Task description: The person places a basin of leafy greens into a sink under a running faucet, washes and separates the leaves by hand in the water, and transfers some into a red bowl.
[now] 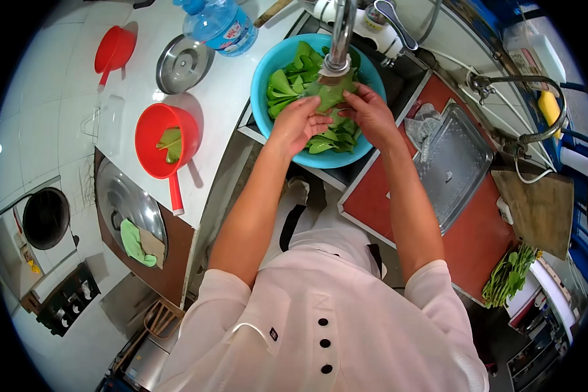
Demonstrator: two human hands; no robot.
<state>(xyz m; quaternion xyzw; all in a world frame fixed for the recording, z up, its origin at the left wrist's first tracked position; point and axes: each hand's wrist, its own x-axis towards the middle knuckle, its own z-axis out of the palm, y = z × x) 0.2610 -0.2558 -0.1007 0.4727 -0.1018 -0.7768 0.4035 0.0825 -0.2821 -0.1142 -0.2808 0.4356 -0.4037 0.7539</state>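
Observation:
A blue basin [262,108] full of green leafy vegetables [299,68] stands in the sink, beneath a metal tap [341,46]. Just under the tap's mouth, a single green leaf [332,98] is stretched between my two hands. My left hand [300,123] has its thumb and fingers closed at the leaf's left side, the lower fingers curled. On the other side, my right hand [371,116] pinches the leaf between thumb and fingers. More leaves lie below both hands, and my palms partly cover them.
Left on the white counter are a red ladle-shaped scoop [166,140] with a leaf inside, another red scoop [115,49], a steel bowl [181,64] and a blue bottle [225,29]. A metal tray [454,166] and bundled greens [511,274] lie right.

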